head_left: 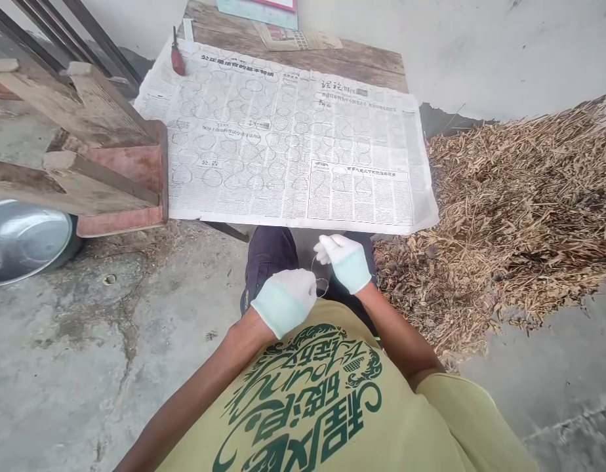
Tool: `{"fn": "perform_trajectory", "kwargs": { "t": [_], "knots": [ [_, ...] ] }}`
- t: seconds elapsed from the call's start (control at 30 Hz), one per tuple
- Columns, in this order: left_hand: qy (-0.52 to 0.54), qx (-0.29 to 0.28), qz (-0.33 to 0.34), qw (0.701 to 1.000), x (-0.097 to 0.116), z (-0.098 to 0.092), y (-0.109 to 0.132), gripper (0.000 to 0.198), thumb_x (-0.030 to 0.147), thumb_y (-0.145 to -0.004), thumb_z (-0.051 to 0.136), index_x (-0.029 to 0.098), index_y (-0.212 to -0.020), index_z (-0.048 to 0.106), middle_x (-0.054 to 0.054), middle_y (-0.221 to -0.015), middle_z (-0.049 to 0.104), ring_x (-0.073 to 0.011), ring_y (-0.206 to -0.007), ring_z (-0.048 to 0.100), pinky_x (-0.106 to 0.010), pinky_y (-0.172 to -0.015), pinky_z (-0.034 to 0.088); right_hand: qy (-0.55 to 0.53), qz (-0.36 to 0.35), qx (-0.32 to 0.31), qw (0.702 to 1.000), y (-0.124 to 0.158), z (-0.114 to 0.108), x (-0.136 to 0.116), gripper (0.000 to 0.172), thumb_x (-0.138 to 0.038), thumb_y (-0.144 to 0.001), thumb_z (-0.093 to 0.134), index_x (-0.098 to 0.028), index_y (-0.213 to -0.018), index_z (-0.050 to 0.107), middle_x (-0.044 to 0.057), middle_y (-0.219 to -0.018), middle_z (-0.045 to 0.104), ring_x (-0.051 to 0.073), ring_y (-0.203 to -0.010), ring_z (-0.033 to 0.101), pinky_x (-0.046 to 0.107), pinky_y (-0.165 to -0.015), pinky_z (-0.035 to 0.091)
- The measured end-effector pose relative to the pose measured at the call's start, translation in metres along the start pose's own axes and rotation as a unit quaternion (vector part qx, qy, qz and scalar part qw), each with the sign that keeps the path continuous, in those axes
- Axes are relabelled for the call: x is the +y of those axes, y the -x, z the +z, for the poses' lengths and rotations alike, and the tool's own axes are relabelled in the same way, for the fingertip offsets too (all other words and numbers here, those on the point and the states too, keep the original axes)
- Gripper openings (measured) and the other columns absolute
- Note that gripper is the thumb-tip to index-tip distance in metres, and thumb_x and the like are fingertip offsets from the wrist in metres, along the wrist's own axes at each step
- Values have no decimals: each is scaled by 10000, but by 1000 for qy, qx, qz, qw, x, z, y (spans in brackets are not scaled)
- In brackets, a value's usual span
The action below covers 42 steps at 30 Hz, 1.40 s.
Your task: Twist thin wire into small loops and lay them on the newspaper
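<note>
Both hands wear white knit gloves with pale green cuffs and are close together above my lap, just in front of the table edge. My left hand (287, 298) is closed in a fist, with a thin wire (327, 283) curving out of it in a loop. The fingers of my right hand (343, 261) are bent and pinched on the same wire, a little farther forward. On the newspaper (382, 206) lie several thin rounded wire loops (256, 153) in rows. A screwdriver (178, 60) with a red handle rests at its upper left corner.
A wooden table (372, 62) carries the newspaper. An upturned wooden stool or chair (126, 160) stands against its left side, with a metal basin (27, 236) below. Dry plant stalks (524, 203) are heaped on the right by the wall. The floor is cracked concrete.
</note>
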<state>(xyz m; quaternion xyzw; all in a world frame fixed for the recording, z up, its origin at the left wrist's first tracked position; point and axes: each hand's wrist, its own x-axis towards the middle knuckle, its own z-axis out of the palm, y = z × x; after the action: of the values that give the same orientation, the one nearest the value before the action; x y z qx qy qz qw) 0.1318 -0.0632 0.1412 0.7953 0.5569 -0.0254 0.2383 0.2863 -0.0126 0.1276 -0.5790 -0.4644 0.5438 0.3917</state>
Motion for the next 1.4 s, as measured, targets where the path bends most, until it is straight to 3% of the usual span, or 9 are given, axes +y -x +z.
{"fn": "perform_trajectory", "kwargs": {
  "t": [0.2,0.3,0.47,0.7,0.87,1.03,1.4],
  "knots": [
    [136,67,-59,987,2,5,2,335,270,-963,426,235,-638,349,16,-597,442,-149,-564,428,-295,-592,310,-110,18,12,994,4,3,-6,342,-488,-893,660,-180,-753,713,29,-611,678,146,-553,605,305,-630,507],
    [214,66,-88,971,1,4,2,344,296,-942,440,233,-627,317,34,-570,402,-139,-554,398,-278,-578,321,-174,36,-4,984,1,6,0,393,-549,-872,687,-177,-743,677,22,-558,639,144,-501,559,309,-582,479],
    [306,40,-111,945,-4,1,4,309,307,-901,464,232,-614,375,44,-572,471,-134,-577,450,-262,-595,367,-216,69,-55,972,-7,9,8,535,-703,-816,698,-181,-718,638,10,-496,579,140,-459,508,299,-513,423],
    [257,87,-110,956,-11,3,6,327,303,-884,469,232,-600,322,47,-558,383,-134,-574,404,-264,-604,365,-164,17,-70,984,-3,-4,6,667,-791,-896,510,-180,-937,773,58,-753,716,164,-666,656,314,-672,526],
    [246,77,-75,963,-12,4,6,327,294,-888,470,230,-606,318,48,-558,388,-132,-565,407,-264,-604,358,-112,-9,-98,989,5,-4,-1,513,-683,-863,665,-183,-892,775,62,-798,744,169,-713,674,324,-723,546],
    [236,72,-53,968,-13,7,7,330,275,-893,455,229,-616,283,49,-560,345,-132,-563,377,-266,-600,336,-89,18,-63,994,5,1,-4,429,-570,-880,690,-159,-785,765,59,-679,727,151,-597,649,303,-637,528],
    [179,71,-27,981,-21,27,1,301,265,-931,427,230,-641,355,31,-588,418,-139,-578,419,-291,-620,318,-215,116,-123,962,-4,0,20,449,-560,-741,815,-120,-754,731,11,-527,605,100,-431,459,256,-422,291]
  ]
}}
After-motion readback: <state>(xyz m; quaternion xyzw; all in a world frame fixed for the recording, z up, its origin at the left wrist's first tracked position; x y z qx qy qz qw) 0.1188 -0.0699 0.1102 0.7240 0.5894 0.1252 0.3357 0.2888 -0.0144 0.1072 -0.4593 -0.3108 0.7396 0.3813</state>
